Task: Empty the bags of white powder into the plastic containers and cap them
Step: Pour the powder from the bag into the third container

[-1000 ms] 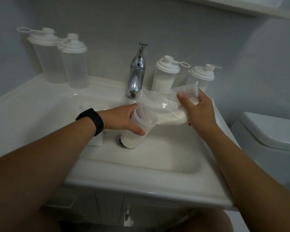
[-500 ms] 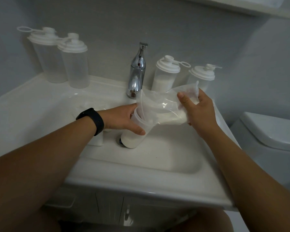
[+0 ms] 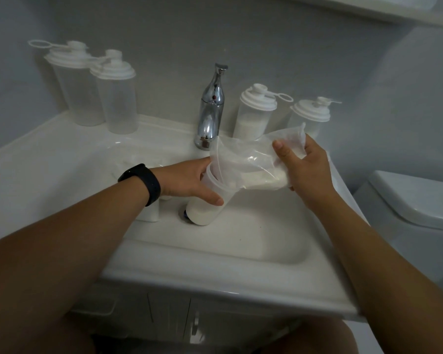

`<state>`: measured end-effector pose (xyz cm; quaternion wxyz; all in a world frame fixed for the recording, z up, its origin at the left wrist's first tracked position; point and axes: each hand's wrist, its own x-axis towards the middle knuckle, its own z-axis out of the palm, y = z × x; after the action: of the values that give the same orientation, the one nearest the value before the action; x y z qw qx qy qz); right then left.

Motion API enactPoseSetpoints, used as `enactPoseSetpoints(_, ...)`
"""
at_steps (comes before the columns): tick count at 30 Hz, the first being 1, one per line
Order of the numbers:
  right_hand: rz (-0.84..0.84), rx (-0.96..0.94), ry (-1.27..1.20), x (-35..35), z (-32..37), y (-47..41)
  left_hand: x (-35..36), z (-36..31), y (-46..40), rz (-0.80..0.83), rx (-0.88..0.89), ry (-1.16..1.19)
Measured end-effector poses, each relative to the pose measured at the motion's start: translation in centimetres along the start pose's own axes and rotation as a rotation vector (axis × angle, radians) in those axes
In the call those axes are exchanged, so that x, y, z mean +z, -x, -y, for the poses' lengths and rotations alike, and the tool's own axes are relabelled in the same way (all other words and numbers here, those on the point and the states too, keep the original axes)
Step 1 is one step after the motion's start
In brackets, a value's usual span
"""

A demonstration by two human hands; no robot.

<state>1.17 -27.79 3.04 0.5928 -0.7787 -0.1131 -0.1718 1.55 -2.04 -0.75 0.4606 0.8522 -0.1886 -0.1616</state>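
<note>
My left hand grips an open clear plastic container that stands tilted in the sink basin, its lower part white with powder. My right hand holds a clear plastic bag of white powder by its far end, tipped so the bag's mouth sits at the container's rim. Powder lies along the bag's lower edge. Behind the bag stand two capped containers, the left one holding powder. Two capped empty containers stand at the back left.
A chrome faucet rises behind the white sink. Another white object sits under my left wrist, mostly hidden. More clear plastic lies on the sink ledge at left. A toilet stands to the right.
My right hand has raised the bag's far end slightly; the left hand and the container stay where they were.
</note>
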Motion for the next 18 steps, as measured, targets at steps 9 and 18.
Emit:
enactPoseSetpoints(9,0.002,-0.006,-0.005,-0.02,-0.05,-0.02,-0.06,-0.01,-0.02,0.004,-0.008,0.013)
enactPoseSetpoints(18,-0.001,-0.005,-0.006,-0.04,0.04,0.05,-0.04,0.02,-0.03,0.001,-0.006,-0.004)
